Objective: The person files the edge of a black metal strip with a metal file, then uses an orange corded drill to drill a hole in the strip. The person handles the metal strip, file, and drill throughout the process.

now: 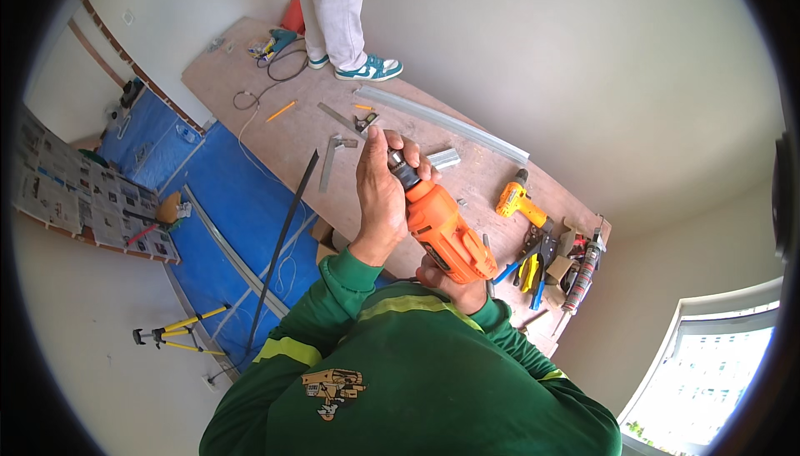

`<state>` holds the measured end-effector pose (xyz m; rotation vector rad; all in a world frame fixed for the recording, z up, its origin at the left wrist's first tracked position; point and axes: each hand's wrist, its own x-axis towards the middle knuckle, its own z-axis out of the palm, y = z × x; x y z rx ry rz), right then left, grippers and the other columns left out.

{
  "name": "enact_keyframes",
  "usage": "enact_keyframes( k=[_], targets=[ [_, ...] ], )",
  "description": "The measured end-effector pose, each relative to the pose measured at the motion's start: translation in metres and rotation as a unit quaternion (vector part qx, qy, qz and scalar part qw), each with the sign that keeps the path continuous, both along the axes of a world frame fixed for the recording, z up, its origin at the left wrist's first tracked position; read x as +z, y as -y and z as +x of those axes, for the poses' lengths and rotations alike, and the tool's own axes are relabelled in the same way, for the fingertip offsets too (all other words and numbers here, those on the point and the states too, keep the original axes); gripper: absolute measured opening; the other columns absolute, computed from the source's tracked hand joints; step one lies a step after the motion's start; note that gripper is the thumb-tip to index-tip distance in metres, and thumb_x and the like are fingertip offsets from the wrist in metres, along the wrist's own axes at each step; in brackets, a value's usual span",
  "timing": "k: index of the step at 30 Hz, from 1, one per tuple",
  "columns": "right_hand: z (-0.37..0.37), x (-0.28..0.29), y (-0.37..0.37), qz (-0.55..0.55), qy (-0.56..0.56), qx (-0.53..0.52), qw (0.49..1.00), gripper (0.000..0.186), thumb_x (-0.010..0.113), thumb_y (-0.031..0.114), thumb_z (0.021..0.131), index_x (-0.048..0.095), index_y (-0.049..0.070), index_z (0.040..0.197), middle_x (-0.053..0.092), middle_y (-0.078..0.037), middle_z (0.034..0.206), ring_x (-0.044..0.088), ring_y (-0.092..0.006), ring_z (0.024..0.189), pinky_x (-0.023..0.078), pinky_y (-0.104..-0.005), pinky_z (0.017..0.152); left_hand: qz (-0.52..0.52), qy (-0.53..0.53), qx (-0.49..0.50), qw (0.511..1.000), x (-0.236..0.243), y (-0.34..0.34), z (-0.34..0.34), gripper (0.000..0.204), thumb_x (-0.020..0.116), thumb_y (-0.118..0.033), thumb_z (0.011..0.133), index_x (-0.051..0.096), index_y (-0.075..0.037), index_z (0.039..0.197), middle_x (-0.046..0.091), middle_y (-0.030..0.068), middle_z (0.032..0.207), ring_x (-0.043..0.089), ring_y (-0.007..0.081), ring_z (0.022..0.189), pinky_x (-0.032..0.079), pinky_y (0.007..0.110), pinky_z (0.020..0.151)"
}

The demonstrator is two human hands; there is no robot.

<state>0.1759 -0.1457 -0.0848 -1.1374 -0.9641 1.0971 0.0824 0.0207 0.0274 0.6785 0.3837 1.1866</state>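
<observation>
Grey newsprint sheets (pixel 67 185) cover a panel far left of both grips. Nearer, a yellow-legged, black-headed tripod (pixel 187 320) stands well left of the right grip, beside a bright blue floor covering (pixel 218 177). An orange pencil (pixel 282 111) lies on the pale brown wooden counter (pixel 287 146), beyond and left of the left grip, while a long, thin black bar (pixel 283 248) slants nearer to it. A silver metal square (pixel 328 164) lies just left of the left grip.

The left hand's grip (pixel 380 202) wraps thumb and fingers around the black chuck of an orange plastic drill (pixel 450 235), which spans from this grip to the right one. The right hand's grip (pixel 462 293) touches the drill's rear underside; partly hidden, how far it closes I cannot tell.

Short silver metal channels (pixel 444 158) lie just beyond the left fingers. Right of both grips come a yellow-and-black drill (pixel 518 199), yellow-handled pliers (pixel 530 273) and a slim caulking tube (pixel 583 277).
</observation>
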Motion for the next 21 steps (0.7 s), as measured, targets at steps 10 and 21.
enact_keyframes(
  k=[10, 21],
  targets=[
    [0.002, 0.009, 0.002, -0.003, -0.034, 0.025, 0.999, 0.035, 0.08, 0.006, 0.087, 0.063, 0.001, 0.117, 0.065, -0.006, 0.087, 0.063, -0.0162, 0.08, 0.053, -0.0338, 0.072, 0.006, -0.005, 0.004, 1.0, 0.001, -0.001, 0.001, 0.048, 0.05, -0.061, 0.113, 0.051, -0.015, 0.101, 0.055, 0.0023, 0.081, 0.06, 0.0184, 0.071, 0.059, 0.041, 0.071],
    [0.002, 0.0, -0.002, 0.022, -0.031, 0.017, 0.999, 0.042, 0.083, 0.008, 0.088, 0.062, -0.001, 0.123, 0.066, -0.006, 0.084, 0.063, -0.0167, 0.073, 0.052, -0.033, 0.066, 0.013, -0.004, 0.003, 1.0, 0.0, -0.002, 0.001, 0.048, 0.051, -0.062, 0.113, 0.051, -0.015, 0.102, 0.055, 0.0027, 0.081, 0.06, 0.0182, 0.071, 0.059, 0.041, 0.071]
  ],
)
